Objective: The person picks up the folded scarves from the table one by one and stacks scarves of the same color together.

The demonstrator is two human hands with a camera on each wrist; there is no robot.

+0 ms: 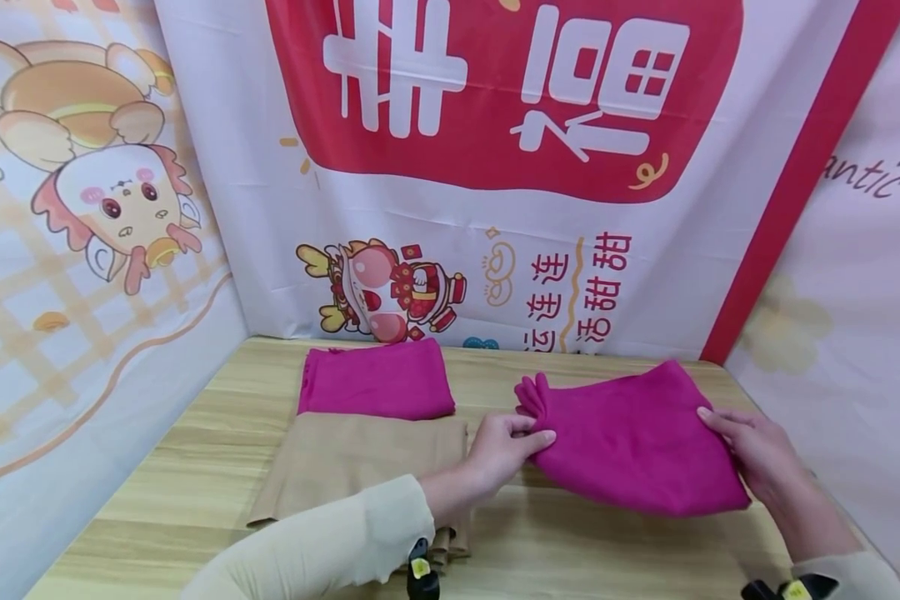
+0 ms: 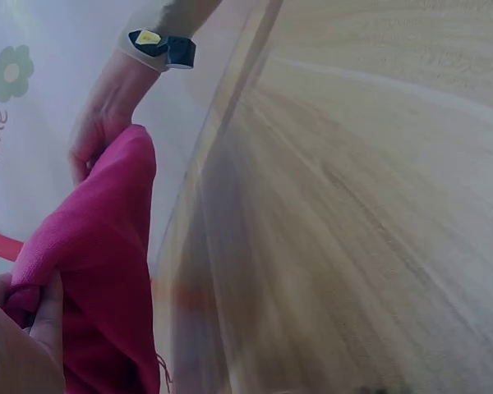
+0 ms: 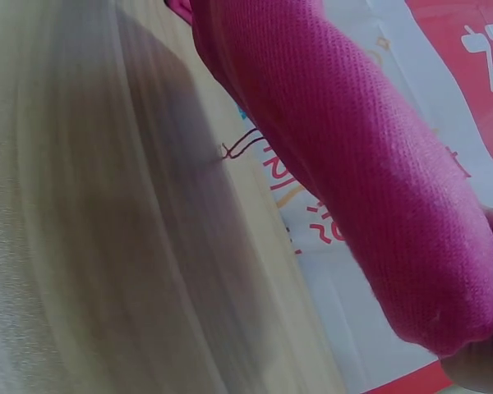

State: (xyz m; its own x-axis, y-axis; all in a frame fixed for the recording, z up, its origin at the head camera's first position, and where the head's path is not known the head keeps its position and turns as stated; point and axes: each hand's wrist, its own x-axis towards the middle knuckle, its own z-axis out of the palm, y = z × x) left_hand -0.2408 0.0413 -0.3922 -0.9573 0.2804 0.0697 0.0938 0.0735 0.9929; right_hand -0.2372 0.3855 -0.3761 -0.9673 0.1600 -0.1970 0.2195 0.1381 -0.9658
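A magenta folded cloth hangs between both hands above the right side of the table. My left hand pinches its gathered left edge between thumb and fingers. At the opposite edge my right hand grips the cloth, thumb on top and the other fingers hidden behind it. In the left wrist view the cloth droops from the left hand toward the right hand. The right wrist view shows its knitted surface and a loose thread, with the right hand partly visible at the frame's edge.
A second magenta folded cloth lies at the table's back left. In front of it is a tan folded cloth, partly behind the left forearm. The wooden table meets a printed fabric backdrop at its far edge.
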